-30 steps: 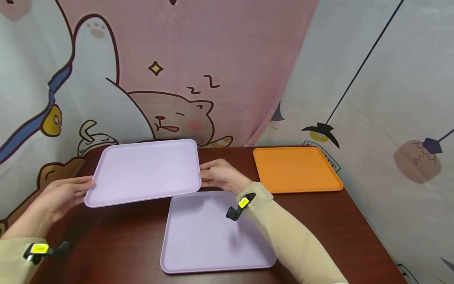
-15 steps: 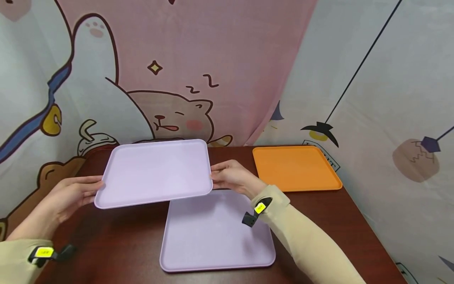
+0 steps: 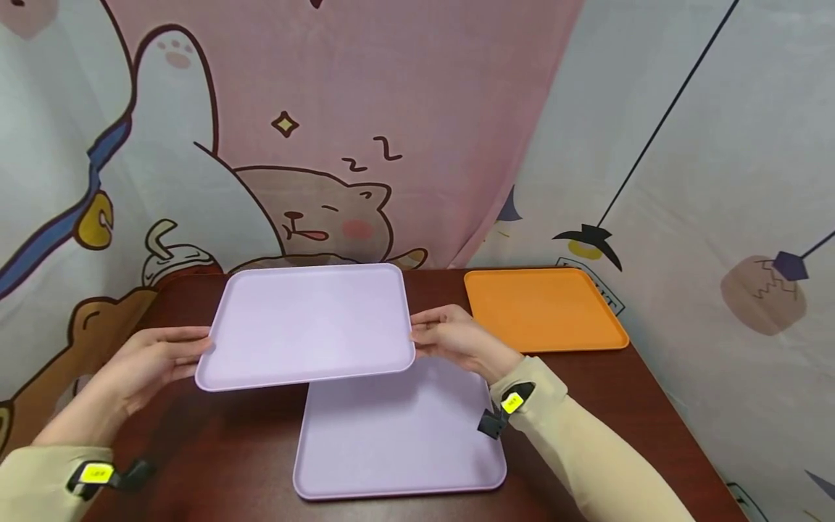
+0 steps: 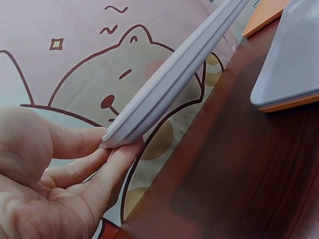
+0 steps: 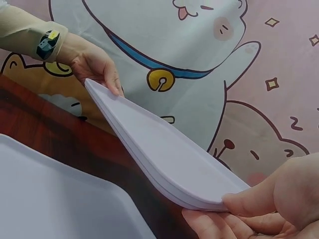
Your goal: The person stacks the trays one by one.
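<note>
A pale lilac rectangular tray is held up above the table, tilted slightly, its left end a little lower in the head view. My left hand pinches its left edge, thumb on top and fingers beneath. At the opposite edge my right hand pinches the rim the same way. Lines along the held tray's side give it a layered look in the wrist views. Below and nearer lies a larger-looking lilac tray, its far part hidden behind the held one. An orange rim shows directly under it in the left wrist view.
An orange tray lies at the table's back right. The dark reddish-brown table ends at a cartoon-printed cloth behind and on the right.
Both hands have carried the lilac tray to the right and slightly nearer, so it overlaps more of the lower tray. The trays on the table have stayed put.
</note>
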Demonstrator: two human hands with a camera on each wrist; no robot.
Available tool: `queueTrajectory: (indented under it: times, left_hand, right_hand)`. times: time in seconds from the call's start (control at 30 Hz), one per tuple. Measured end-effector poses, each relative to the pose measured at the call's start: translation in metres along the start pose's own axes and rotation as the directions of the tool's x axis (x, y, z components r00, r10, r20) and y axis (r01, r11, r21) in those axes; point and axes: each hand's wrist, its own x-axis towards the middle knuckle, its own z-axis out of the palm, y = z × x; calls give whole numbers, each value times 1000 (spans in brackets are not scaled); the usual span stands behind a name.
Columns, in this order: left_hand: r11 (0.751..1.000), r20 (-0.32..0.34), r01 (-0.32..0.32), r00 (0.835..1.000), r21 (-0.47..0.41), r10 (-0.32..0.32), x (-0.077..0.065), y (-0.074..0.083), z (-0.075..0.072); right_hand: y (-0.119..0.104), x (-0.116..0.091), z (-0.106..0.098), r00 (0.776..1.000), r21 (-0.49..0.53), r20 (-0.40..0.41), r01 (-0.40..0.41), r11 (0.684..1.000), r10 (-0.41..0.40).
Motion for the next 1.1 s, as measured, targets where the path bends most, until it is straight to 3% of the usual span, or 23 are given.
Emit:
queueTrajectory:
  times: [0.23,0.77,1.1]
  left_hand:
    - [999,6,-6,1000,37,5,0,1,12]
    - [1000,49,-21,999,13,20,3,-8,38]
    - [1000,54,6,999,28,-8,4,-10,53]
  right_hand:
    - [2,-15,-10,1000,5,-1,11,1000,-11]
    - [15,-38,-29,1000,-21,-28,-3,1000,3]
    - [17,-52,-38,1000,-14,-27,-13,1000,12]
